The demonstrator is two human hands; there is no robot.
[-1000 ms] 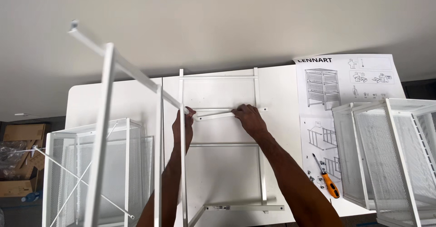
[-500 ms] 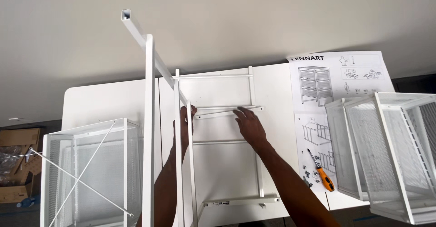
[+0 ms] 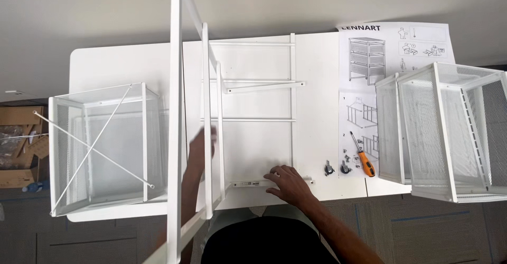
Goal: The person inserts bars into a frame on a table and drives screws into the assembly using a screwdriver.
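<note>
Now our right hand lies flat, fingers spread, grasping nothing, pinning the lower crossbar of the white metal frame to the table. Our blurred left hand sits behind the raised upright, probably steadying it; we cannot tell its grip.

It looks like an office or home room: a white desk against a plain wall, grey carpet tiles, cardboard boxes beside.
</note>
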